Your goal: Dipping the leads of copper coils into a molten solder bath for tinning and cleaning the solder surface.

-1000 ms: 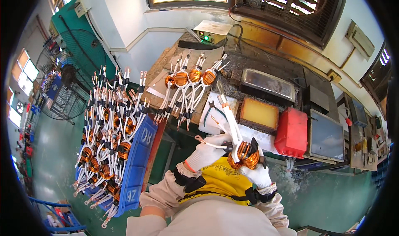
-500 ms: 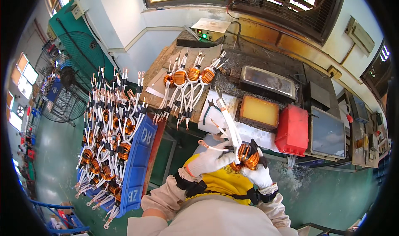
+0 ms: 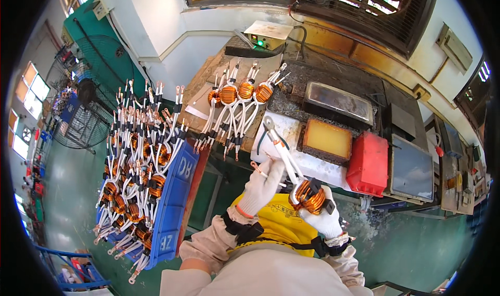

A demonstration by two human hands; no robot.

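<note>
My right hand, in a white glove, grips a copper-wound toroidal coil in front of my yellow apron. Thick white leads rise from the coil and point away from me, ending in metal lugs. My gloved left hand is closed beside them, its fingers at a shorter white lead with a copper lug. The exact contact of the fingertips is partly hidden. Behind the leads, a dark-handled hand tool lies on a white board.
A blue crate piled with similar coils stands at my left. Several coils lie on the bench. Farther right are a tray of yellowish material, a metal-rimmed tray and a red box. A control box shows a green light.
My left hand has moved up and away from the coil body, along the leads. The coil has turned slightly in my right hand, and its long leads have swung a little left.
</note>
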